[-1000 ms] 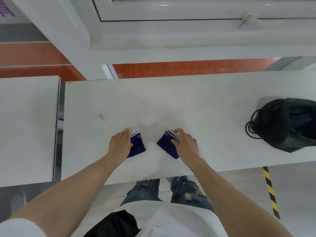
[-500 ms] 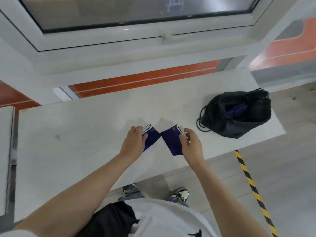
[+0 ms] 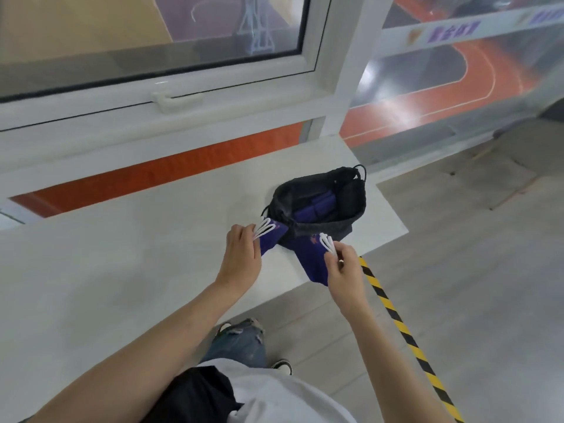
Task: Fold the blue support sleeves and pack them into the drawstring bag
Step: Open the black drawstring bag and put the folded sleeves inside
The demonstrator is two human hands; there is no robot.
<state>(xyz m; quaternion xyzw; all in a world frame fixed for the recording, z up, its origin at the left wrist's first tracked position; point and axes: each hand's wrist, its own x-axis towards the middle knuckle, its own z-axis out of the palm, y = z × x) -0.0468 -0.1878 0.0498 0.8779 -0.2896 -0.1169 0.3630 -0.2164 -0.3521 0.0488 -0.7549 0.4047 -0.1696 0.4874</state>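
Holding one folded blue sleeve [image 3: 271, 238] pinched in the left hand [image 3: 241, 257] and another folded sleeve [image 3: 311, 257] pinched in the right hand [image 3: 345, 270], the person stands just short of the open drawstring bag [image 3: 320, 206]. Its mouth lies directly beyond both hands, right hand slightly nearer, more blue already inside.

Purple characters on the white band [image 3: 451, 30] across the far glass and a small reddish mark on the right-hand sleeve [image 3: 312, 239], both too blurred to read; no other text, label, brand or number legible anywhere.
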